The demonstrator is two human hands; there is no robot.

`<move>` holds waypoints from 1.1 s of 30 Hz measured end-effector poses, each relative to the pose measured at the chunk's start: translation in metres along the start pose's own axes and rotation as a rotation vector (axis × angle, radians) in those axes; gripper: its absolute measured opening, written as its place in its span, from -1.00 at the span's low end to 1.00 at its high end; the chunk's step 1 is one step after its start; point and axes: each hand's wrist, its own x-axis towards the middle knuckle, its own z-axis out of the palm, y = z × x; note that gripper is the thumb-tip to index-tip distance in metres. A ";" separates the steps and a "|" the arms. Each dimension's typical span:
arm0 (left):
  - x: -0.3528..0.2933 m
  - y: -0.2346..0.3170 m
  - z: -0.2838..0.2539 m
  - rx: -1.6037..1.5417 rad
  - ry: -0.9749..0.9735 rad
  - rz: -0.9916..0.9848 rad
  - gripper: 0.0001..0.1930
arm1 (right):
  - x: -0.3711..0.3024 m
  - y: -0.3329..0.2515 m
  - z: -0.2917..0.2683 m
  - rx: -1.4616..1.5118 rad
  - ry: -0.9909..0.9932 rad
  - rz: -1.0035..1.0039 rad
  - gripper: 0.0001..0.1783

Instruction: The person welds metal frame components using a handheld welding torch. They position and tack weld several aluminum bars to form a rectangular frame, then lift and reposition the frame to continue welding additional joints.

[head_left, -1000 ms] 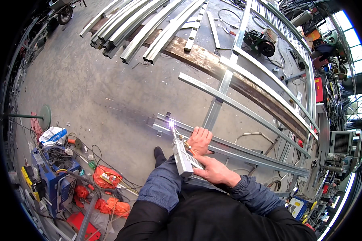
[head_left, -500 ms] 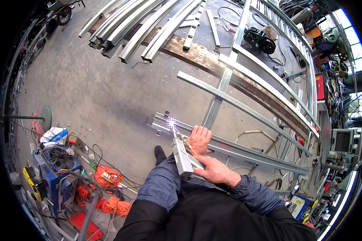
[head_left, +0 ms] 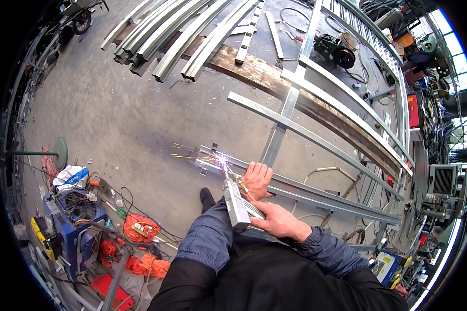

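In my right hand [head_left: 280, 220] is a grey welding gun [head_left: 235, 205], its nozzle pointing away from me and down at the steel. A bright violet-white spot glows at the nozzle tip, and orange sparks fly left from it. My left hand [head_left: 257, 180] is closed over the galvanized steel tube [head_left: 306, 191], just right of the nozzle; its fingertips are partly hidden. The gun crosses in front of my left wrist. Around the glowing spot, the tube's left end meets small metal pieces, blurred by glare.
Long steel tubes [head_left: 316, 137] run across a crossbar to the right. More tubes [head_left: 207, 44] lie on a rusty beam [head_left: 254, 70] at the far side. A blue machine [head_left: 78, 233] with cables and orange plastic bags [head_left: 148, 265] sits at left. A round green stand [head_left: 60, 152] is beyond them.
Orange sparks now shoot left from the glowing spot; none showed before. The gun's tip has shifted very slightly right. Both hands keep nearly the same places.
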 end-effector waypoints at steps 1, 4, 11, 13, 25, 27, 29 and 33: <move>0.000 0.000 0.000 0.000 -0.002 0.001 -0.12 | 0.000 0.001 0.000 0.000 0.002 0.003 -0.32; 0.001 0.000 -0.002 0.005 -0.003 0.006 -0.11 | -0.002 0.003 0.001 -0.003 0.003 0.021 -0.29; -0.001 0.000 0.000 0.016 -0.005 0.002 -0.08 | -0.004 0.000 -0.002 -0.009 -0.013 0.038 -0.28; -0.002 -0.001 0.002 0.009 -0.010 0.006 -0.08 | -0.005 0.000 -0.003 -0.010 -0.016 0.039 -0.28; 0.006 0.003 -0.013 0.009 -0.063 -0.002 -0.15 | -0.045 -0.003 -0.051 0.274 -0.118 -0.074 -0.33; 0.003 0.002 -0.009 0.037 -0.062 -0.033 -0.22 | -0.050 -0.033 -0.097 0.562 -0.283 0.116 -0.44; 0.004 0.003 -0.006 0.042 -0.108 -0.061 -0.27 | -0.048 -0.017 -0.130 0.729 -0.370 0.083 -0.51; -0.012 0.004 0.015 -0.072 -0.274 -0.199 -0.40 | -0.001 0.007 -0.180 0.716 -0.521 0.164 -0.45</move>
